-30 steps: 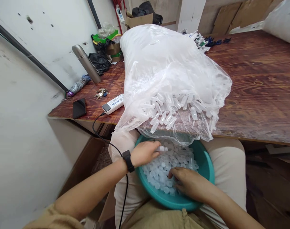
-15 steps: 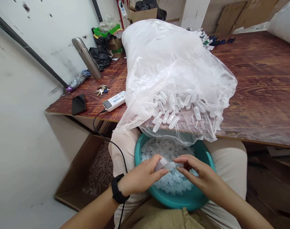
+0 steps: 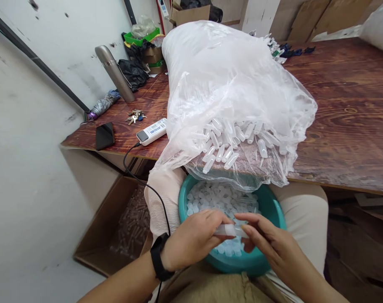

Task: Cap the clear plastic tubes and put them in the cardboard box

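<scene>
Over the teal basin (image 3: 275, 210), my left hand (image 3: 197, 233) is closed round a small translucent plastic tube (image 3: 229, 229) lying sideways. The thumb and forefinger of my right hand (image 3: 267, 240) pinch its right end; whether a separate cap sits there I cannot make out. Beneath my hands the basin holds a heap of small whitish plastic caps (image 3: 210, 195). Just beyond it, similar translucent tubes (image 3: 231, 160) spill from the mouth of a big clear plastic bag (image 3: 223, 63) on the table.
The wooden table (image 3: 345, 139) also carries a phone (image 3: 104, 136), keys (image 3: 136, 116), a steel flask (image 3: 115, 73) and a white device (image 3: 152, 131). Its black cable (image 3: 158, 195) hangs past my left leg. A cardboard box (image 3: 99, 240) of tubes stands on the floor at left.
The tube has turned level between my hands, and my right fingers now grip its end, where a small gap showed before. Both hands sit slightly lower and further right.
</scene>
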`<state>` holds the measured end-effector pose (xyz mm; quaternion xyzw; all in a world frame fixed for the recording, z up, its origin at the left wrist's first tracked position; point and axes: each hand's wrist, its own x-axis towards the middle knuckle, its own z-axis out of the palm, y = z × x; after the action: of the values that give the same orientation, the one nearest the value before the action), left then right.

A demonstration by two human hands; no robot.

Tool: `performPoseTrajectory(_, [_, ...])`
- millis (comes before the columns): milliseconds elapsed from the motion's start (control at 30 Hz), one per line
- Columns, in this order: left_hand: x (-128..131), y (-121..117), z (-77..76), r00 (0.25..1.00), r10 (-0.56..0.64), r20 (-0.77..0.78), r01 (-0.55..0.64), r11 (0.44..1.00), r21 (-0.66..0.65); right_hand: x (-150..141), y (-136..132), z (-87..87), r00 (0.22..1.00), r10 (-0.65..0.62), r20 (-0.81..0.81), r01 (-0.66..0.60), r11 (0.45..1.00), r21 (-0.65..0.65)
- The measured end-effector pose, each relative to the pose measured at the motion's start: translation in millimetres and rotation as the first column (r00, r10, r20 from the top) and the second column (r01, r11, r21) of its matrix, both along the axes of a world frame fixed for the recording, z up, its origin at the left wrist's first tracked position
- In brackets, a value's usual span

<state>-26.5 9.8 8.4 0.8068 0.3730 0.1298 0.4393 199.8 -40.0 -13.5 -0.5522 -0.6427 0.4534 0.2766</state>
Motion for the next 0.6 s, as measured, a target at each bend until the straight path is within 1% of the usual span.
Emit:
performPoseTrajectory(33, [0.1, -0.4, -0.7, 1.0, 0.01, 0.006, -0.009, 1.0, -0.022, 0.2, -0.2, 0.3, 1.0, -0.008, -0.004, 0.008, 1.0, -0.015])
performPoseTrajectory(100, [0.1, -0.4, -1.6, 0.999, 0.046, 0.006, -0.045, 0.995, -0.083, 1.5, 0.2, 1.3, 1.0, -0.002, 0.017, 0.001, 0.999, 0.048])
performPoseTrajectory(167, [0.0, 0.3, -2.0, 0.997, 0.07, -0.012, -0.071, 0.989, -0.126, 3.7, 1.2, 2.4, 0.995, 0.052, 0.09, -0.061, 0.993, 0.098])
performPoseTrajectory(200, [0.1, 0.7, -2.1, 0.997, 0.07, -0.023, -0.072, 0.988, -0.135, 4.9, 1.6, 2.8, 0.986, 0.088, 0.143, -0.101, 0.991, 0.091])
performPoseTrajectory(267, [0.6, 1.5, -2.4, 0.997, 0.057, -0.044, -0.063, 0.987, -0.146, 6.7, 2.0, 2.7, 0.961, 0.139, 0.241, -0.161, 0.984, 0.076])
performPoseTrajectory(333, [1.3, 1.9, -3.3, 0.998, 0.03, -0.052, -0.037, 0.988, -0.149, 6.8, 1.3, 1.3, 0.938, 0.157, 0.31, -0.204, 0.971, 0.125])
performPoseTrajectory(400, [2.2, 1.5, -5.0, 0.997, -0.012, -0.072, 0.003, 0.994, -0.112, 4.8, 0.2, -0.4, 0.919, 0.169, 0.357, -0.241, 0.956, 0.168])
performPoseTrajectory(433, [2.8, 1.3, -6.1, 0.995, -0.036, -0.097, 0.029, 0.997, -0.078, 3.3, -0.2, -0.8, 0.909, 0.182, 0.376, -0.257, 0.953, 0.16])
performPoseTrajectory(500, [4.5, 2.0, -9.0, 0.983, -0.082, -0.165, 0.082, 0.997, -0.007, -0.1, 0.6, -0.7, 0.89, 0.223, 0.399, -0.281, 0.955, 0.092])
performPoseTrajectory(600, [10.0, 12.3, -15.5, 0.963, -0.129, -0.238, 0.139, 0.99, 0.026, -3.2, 7.8, -1.7, 0.854, 0.322, 0.408, -0.347, 0.938, -0.014])
